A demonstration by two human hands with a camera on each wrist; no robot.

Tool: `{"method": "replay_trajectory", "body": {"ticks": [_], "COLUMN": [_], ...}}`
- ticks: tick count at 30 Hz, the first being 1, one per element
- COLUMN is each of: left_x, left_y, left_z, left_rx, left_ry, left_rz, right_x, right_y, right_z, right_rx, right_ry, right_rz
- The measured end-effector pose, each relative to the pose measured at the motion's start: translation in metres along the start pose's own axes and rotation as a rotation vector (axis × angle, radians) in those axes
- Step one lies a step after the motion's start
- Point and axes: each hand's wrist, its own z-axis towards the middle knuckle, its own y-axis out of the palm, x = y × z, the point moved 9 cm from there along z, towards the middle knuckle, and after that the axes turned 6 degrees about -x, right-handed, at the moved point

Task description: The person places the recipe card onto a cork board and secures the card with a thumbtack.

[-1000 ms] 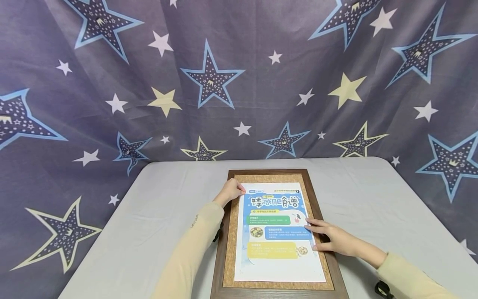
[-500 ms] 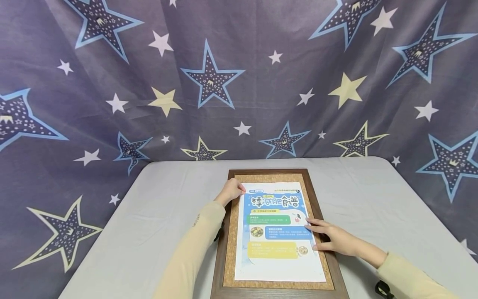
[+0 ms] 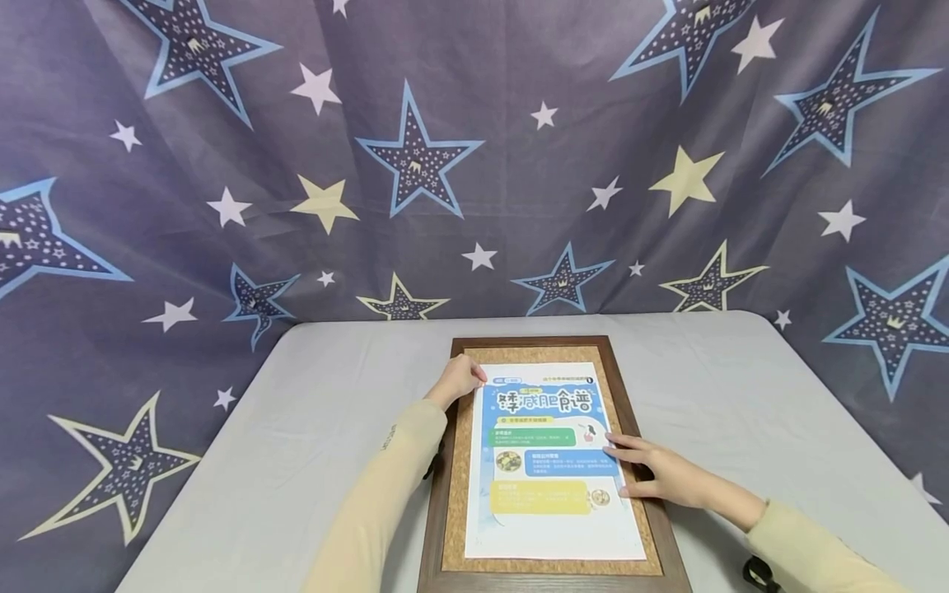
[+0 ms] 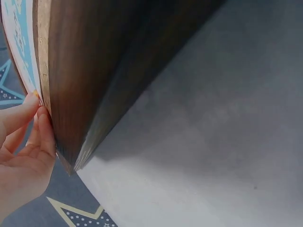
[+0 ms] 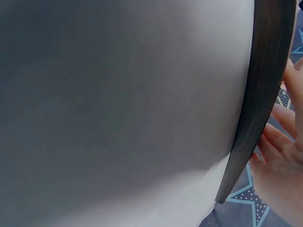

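A printed poster [image 3: 556, 535] with blue, green and yellow panels lies on a cork board [image 3: 456, 527] in a dark wooden frame [image 3: 624, 408]. At the poster's top left corner, my left hand [image 3: 458, 379] pinches a small yellow push pin [image 4: 36, 93] against the sheet. In the left wrist view the thumb [image 4: 21, 116] is at the pin, with the other fingers bent beside it. My right hand [image 3: 670, 478] rests with spread fingers on the poster's right edge, its palm over the frame. The right wrist view shows this hand [image 5: 279, 161] behind the frame side, fingertips partly hidden.
Under the board is a table with a light grey cloth [image 3: 356, 395]. Behind its far edge hangs a dark curtain [image 3: 474, 206] printed with stars. A black strap [image 3: 759, 572] shows below the right sleeve.
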Motion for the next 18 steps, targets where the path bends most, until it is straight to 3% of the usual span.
{"method": "replay_trajectory", "body": {"ticks": [4, 6, 8, 13, 16, 18], "left_x": [0.031, 0.049, 0.071, 0.131, 0.148, 0.152], "left_y": [-0.02, -0.03, -0.044, -0.079, -0.089, -0.092], "left_z": [-0.025, -0.038, -0.058, -0.117, -0.137, -0.145], "left_rx": [-0.009, -0.02, -0.049, -0.168, -0.169, -0.164], "left_ry": [0.039, 0.099, 0.115, 0.056, 0.097, 0.124], "left_rz": [-0.018, -0.041, -0.056, -0.102, -0.1, -0.085], "right_x": [0.0, 0.0, 0.0, -0.001, -0.002, -0.002], "right_y": [0.0, 0.0, 0.001, 0.001, 0.0, 0.0], "right_z": [0.0, 0.0, 0.0, 0.001, 0.001, 0.001], "right_rx": [0.001, -0.001, -0.003, -0.004, 0.003, 0.007], "right_ry": [-0.004, -0.002, -0.002, -0.003, -0.016, -0.023], "right_rz": [-0.008, -0.011, -0.01, -0.004, -0.013, -0.025]}}
